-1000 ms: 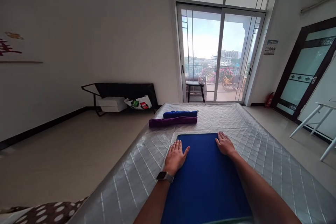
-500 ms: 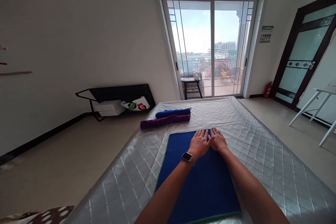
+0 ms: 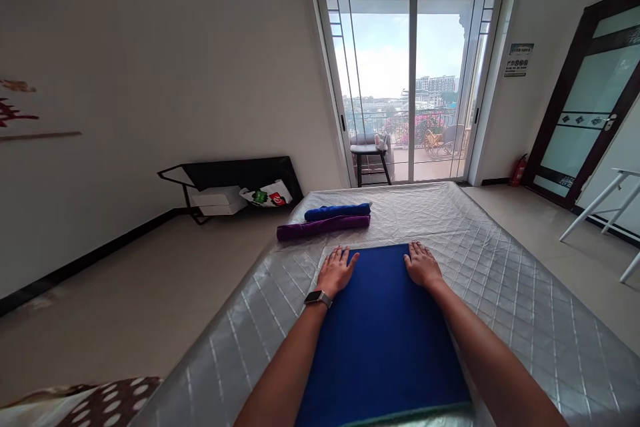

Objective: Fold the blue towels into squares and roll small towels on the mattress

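A blue cloth (image 3: 387, 333) with a green edge lies flat on a silver quilted mattress (image 3: 505, 293). My left hand (image 3: 336, 271), with a watch (image 3: 318, 297) on its wrist, rests palm down on the cloth's far left corner, fingers spread. At the far right corner my right hand (image 3: 423, 263) lies flat, fingers stretched out over the edge. Neither hand grips anything. Beyond them lie a rolled purple cloth (image 3: 323, 227) and, just behind it, a rolled blue cloth (image 3: 337, 212).
A black rack (image 3: 235, 173) holding white boxes (image 3: 219, 200) and a printed bag (image 3: 270, 195) stands by the left wall. Behind the mattress is a sliding glass door (image 3: 411, 80) with a stool (image 3: 370, 150). A brown dotted fabric (image 3: 113, 403) shows at lower left.
My left hand has slid left across the cloth to its far left corner. The two hands, which were together, are now apart. The view has shifted slightly.
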Demonstrator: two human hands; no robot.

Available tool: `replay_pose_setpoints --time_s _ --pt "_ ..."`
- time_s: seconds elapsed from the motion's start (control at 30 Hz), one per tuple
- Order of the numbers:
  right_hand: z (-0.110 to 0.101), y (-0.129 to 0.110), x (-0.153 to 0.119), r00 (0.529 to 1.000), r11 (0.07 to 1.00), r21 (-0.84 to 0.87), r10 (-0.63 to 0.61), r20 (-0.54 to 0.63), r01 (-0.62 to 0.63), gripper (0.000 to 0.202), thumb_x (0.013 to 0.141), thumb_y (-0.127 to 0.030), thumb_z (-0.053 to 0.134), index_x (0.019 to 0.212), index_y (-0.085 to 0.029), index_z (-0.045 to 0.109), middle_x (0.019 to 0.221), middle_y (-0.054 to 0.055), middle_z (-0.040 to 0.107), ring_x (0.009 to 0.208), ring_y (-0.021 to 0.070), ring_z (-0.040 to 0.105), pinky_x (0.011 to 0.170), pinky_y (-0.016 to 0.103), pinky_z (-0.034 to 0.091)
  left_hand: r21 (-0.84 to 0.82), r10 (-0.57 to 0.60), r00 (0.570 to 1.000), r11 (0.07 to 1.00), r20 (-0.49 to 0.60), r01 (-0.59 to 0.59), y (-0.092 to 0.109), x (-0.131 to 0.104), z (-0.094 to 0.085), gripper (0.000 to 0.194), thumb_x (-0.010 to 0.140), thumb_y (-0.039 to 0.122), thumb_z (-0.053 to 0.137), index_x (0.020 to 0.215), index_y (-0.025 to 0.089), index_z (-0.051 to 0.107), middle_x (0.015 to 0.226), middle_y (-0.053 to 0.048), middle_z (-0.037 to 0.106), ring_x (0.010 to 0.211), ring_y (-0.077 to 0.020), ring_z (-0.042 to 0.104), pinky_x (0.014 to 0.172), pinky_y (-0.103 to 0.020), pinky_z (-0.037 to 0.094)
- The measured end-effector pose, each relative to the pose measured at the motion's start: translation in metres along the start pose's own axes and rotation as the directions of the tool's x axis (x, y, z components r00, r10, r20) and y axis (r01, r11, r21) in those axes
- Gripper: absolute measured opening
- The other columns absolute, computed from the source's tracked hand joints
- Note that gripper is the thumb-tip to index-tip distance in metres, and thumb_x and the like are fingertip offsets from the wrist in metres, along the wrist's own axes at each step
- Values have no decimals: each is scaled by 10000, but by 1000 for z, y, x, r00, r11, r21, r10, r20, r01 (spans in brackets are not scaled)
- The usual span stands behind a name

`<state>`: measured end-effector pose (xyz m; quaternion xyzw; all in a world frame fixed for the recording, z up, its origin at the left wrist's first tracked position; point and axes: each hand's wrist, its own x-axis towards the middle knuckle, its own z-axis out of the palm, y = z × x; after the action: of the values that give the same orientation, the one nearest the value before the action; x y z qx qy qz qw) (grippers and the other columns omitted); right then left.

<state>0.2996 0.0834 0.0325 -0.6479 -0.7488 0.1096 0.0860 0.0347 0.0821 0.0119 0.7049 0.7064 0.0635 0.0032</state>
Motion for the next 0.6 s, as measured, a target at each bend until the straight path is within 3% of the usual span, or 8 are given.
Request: replay_pose_setpoints --time_s 0.1,0.4,0.6 --pt "-2 -1 -1 1000 1000 -17 3 8 -3 640 1016 -400 221 1575 -89 230 1638 85 215 1521 174 138 1215 338 82 3 -17 1000 1000 -16 17 -13 1 3 773 987 624 132 1525 117 358 1597 -166 331 1491 -274 276 1201 -469 245" --pt "-17 -11 -12 1000 991 -133 -16 23 18 634 1012 -354 218 1560 -35 240 1633 117 200 1523 197 123 1224 365 52 -35 -28 999 999 -29 27 -2 -3 -2 781 980 608 157 1527 80 336 1607 -171 300 1504 -269 238 1212 -440 216" --pt "-8 -10 -28 999 997 -77 5 36 -2 647 1018 -386 185 1570 -50 212 1637 111 190 1525 176 96 1221 361 80 -46 -24 999 999 -25 23 -2 -1 0 781 978 602 175 1524 66 335 1607 -180 290 1504 -273 235 1216 -449 209"
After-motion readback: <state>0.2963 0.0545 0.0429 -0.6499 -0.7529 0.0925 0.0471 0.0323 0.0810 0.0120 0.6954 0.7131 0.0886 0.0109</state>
